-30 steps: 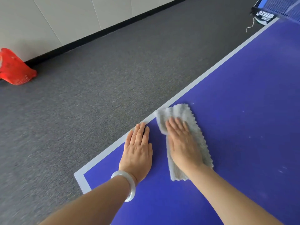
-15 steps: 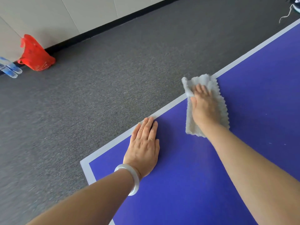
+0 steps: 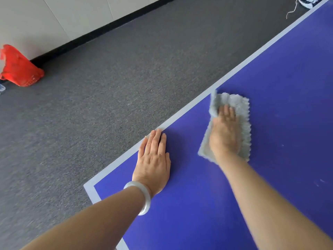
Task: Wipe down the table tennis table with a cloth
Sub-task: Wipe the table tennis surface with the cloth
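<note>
Head view, left to right. A red bag (image 3: 19, 68) lies on the grey carpet floor (image 3: 108, 91), well apart from the blue table tennis worktop (image 3: 288, 78), against the wall's black skirting. The worktop's white edge line (image 3: 252, 57) runs diagonally from its near corner towards the upper right. The left hand (image 3: 153, 159) rests palm down on the worktop just inside that line, grip wide, fingers straight and together, fingertips touching the line. A pale bangle (image 3: 144, 197) circles the left wrist. Further along the worktop, the grey cloth (image 3: 240, 105) lies flat just inside the same line. Its scalloped border faces the worktop's middle, and its far left corner is curled upward. The right hand (image 3: 225, 136) presses palm down on the cloth, grip wide, fingers extended; motion blur hides the thumb. White specks (image 3: 320, 181) mark the worktop right of the cloth. A white string (image 3: 292, 9) hangs off the worktop's far edge.
</note>
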{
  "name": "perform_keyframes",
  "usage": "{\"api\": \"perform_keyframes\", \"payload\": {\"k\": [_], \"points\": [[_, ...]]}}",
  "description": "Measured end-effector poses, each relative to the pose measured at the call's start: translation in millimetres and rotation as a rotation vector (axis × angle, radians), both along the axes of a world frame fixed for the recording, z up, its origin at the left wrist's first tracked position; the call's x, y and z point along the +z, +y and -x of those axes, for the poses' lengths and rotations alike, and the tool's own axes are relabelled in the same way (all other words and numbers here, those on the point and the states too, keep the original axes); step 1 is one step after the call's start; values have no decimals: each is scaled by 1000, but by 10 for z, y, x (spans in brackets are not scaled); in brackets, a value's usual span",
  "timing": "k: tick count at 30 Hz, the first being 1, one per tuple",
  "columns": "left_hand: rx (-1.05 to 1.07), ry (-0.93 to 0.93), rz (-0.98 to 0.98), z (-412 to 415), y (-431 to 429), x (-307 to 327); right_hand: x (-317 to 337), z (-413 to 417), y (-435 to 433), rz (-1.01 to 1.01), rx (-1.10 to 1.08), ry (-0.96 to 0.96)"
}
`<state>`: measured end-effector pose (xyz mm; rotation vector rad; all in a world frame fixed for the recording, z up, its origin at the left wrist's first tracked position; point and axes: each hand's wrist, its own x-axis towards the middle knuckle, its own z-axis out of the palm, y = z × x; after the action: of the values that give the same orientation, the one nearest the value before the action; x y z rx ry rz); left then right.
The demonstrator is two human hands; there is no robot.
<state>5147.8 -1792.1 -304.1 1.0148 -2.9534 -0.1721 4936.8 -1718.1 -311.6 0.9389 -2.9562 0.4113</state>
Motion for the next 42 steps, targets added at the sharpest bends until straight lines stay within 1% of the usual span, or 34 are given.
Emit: {"api": "perform_keyframes", "payload": {"k": [1,2,4,6,8,9,10,12,14,15,16,17,18,20,21,22,24,25,28,29,30,32,33,35,37,39,40,42], "points": [[-3,-5,-2,4,1,6,-28,-361,15,54,49,1],[-8,-4,-6,14,2,15,-49,-758,77,59,134,1],[-26,15,-14,9,4,16,-30,-1432,303,-33,339,-10],[-43,-4,-8,-4,-1,1,11,-1653,640,-33,489,-41],[-29,-3,-9,-7,-6,-7,50,-1435,971,-42,532,-41],[-19,5,-13,-2,-5,-7,54,-1242,1107,-41,490,-30],[-15,7,-11,6,1,-3,64,-1020,1213,-32,398,-43],[-22,3,4,19,17,8,58,-615,1298,-36,150,-94],[-26,0,-4,17,28,7,17,-572,1186,-4,-58,-100],[-26,2,-15,15,28,6,38,-712,1082,34,-109,-94],[-26,9,-23,12,28,5,47,-940,1008,50,-93,-63],[-26,23,-29,12,29,5,23,-1225,977,49,-17,0],[-25,39,-34,10,32,3,-43,-1534,1005,27,106,49],[-23,76,-49,8,41,-10,-51,-1956,1255,52,381,-20],[-20,95,-55,8,41,-13,-35,-1974,1458,64,464,-58],[-13,110,-63,12,42,-16,-29,-1875,1700,56,502,-99],[5,122,-84,22,52,-7,12,-1493,2171,20,433,-100],[11,124,-93,24,69,5,24,-1240,2385,5,337,-90],[9,110,-80,12,103,46,69,-449,2746,49,-112,-128],[7,87,-63,26,102,65,58,-288,2766,65,-233,-133],[14,65,-49,65,105,85,28,-204,2745,51,-300,-107],[14,52,-46,223,184,136,-33,-161,2704,11,-318,-69],[-34,63,-47,338,295,171,-43,-174,2703,-5,-317,-73],[-220,111,-61,635,636,218,-30,-191,2721,-32,-302,-91],[-412,152,-81,948,1039,169,-10,-176,2731,-11,-289,-86],[-490,124,-91,1177,1370,68,28,-282,2729,6,-251,-77],[-494,104,-82,1235,1462,10,33,-422,2733,1,-184,-61],[-479,75,-48,1278,1528,-77,7,-815,2848,-63,48,-69]]}}
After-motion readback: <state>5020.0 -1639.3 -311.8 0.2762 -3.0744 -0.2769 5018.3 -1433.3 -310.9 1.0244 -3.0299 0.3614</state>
